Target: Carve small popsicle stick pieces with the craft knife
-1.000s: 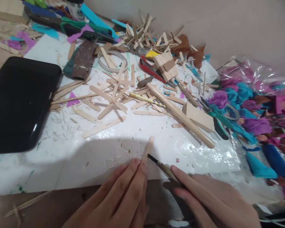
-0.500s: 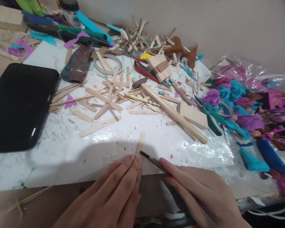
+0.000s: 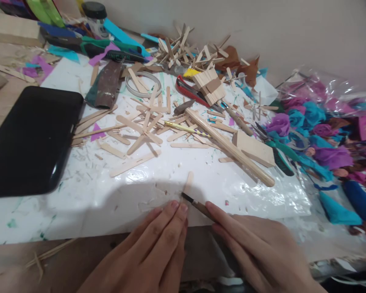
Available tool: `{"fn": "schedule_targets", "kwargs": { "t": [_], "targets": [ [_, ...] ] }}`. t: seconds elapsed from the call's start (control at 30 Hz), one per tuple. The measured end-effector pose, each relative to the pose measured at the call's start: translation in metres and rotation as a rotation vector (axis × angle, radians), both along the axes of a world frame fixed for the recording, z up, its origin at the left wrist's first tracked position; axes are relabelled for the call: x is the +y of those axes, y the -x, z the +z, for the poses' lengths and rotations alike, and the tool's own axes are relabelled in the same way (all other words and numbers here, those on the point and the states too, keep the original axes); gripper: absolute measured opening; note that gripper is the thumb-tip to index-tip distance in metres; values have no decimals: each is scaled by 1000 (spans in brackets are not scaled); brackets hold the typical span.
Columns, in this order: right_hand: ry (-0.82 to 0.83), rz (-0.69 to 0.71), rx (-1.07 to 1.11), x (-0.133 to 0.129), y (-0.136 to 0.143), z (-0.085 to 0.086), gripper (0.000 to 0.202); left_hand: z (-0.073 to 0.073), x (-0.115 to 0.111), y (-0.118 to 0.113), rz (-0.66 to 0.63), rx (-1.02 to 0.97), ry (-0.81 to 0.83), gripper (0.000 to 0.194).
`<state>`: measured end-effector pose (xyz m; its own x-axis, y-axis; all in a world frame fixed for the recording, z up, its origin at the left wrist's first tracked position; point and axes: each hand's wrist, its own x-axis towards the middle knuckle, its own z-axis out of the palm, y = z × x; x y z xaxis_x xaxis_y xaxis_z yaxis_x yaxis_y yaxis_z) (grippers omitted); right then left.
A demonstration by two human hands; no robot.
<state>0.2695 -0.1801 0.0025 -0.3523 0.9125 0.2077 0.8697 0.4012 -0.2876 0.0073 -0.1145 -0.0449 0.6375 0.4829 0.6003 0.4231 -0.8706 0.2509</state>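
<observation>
Near the front edge of the table, my left hand (image 3: 158, 240) presses its fingertips down on the near end of a craft stick (image 3: 189, 179), whose rounded far end points away from me. My right hand (image 3: 250, 240) grips a small carving chisel (image 3: 201, 206) with a wooden handle and a dark flat blade. The blade lies across the stick, just beyond my left fingertips. How deep it sits in the wood, I cannot tell. My left hand covers the stick's near part.
A black tablet (image 3: 33, 142) lies at the left. Beyond my hands are loose craft sticks, a wooden rod (image 3: 232, 148), a red utility knife (image 3: 192, 91) and a tape ring (image 3: 143, 84). Crepe-paper flowers (image 3: 317, 130) crowd the right side. The white sheet (image 3: 88, 219) covers the tabletop.
The chisel blade has moved left from the stick's right edge to lie across it. My left hand keeps its hold. The whole view has shifted slightly.
</observation>
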Motion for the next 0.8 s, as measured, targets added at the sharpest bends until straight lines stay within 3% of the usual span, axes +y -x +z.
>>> {"fn": "schedule_targets", "kwargs": {
  "t": [0.27,0.53,0.8],
  "targets": [
    [7,-64,9,-7,-5,10,67,11,1,3,-41,117,49,36],
    [38,16,4,8,-11,17,45,10,0,3,-35,108,106,41],
    [-40,8,23,17,-11,22,36,23,8,9,-81,175,67,36]
  ]
}}
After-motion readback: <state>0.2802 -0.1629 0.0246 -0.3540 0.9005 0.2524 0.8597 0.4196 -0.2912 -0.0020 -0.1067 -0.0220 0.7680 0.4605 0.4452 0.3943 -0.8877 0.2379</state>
